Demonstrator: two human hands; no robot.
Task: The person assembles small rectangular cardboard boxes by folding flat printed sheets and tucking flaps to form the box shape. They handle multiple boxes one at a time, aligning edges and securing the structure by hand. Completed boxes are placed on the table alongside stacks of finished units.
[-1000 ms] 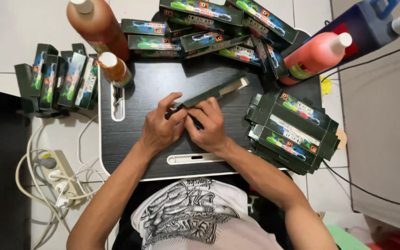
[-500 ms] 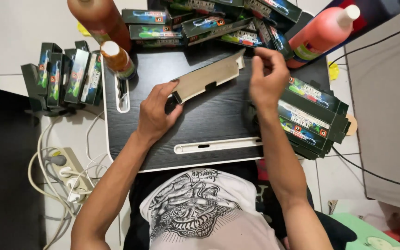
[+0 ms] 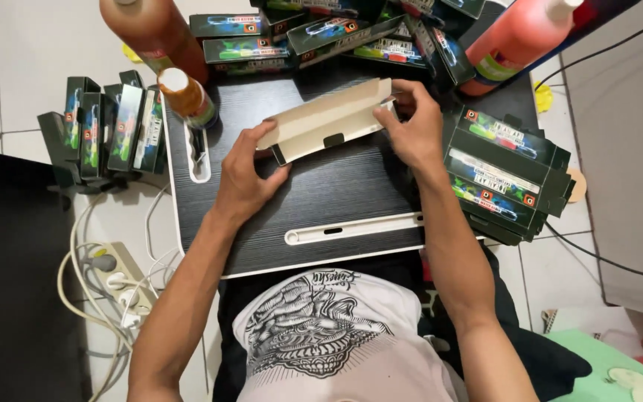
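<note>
Meanwhile both hands' fingers clamp a pale unfolded carton [image 3: 329, 119], left hand [image 3: 245, 179], right hand [image 3: 413, 126], dark boxes [image 3: 504, 171] beside.

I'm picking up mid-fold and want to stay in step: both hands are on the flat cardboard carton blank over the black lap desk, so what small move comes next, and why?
Probably fold the long pale cardboard carton blank up along its crease into a sleeve. The left hand pins its near-left end and the right hand pinches the far end, and it lies open, plain side up, above the black wood-grain lap desk.

matt cardboard box [image 3: 327, 120], wood-grain tray [image 3: 336, 197]
</note>
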